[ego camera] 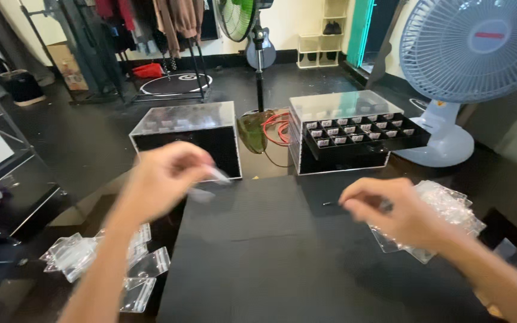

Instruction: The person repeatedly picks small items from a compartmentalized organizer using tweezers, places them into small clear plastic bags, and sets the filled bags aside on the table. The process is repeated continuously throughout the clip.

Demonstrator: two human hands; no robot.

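I see my left hand [163,173] pinching a small clear bag [210,179], blurred, just in front of the left case [186,134], its long axis pointing right toward my right hand [390,212], closed over the bag pile [450,209]

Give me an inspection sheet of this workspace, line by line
Surface: dark matte table.
Job's things: small clear plastic bag, blurred; pile of clear zip bags at right.
Clutter: loose clear zip bags at left; clear-topped black case; clear acrylic drawer box with one compartment tray pulled out.
Hands: left hand pinches the small bag; right hand rests on the pile.
Cables: red cable between the boxes.
Surroundings: grey table fan, green standing fan, clothes rack.
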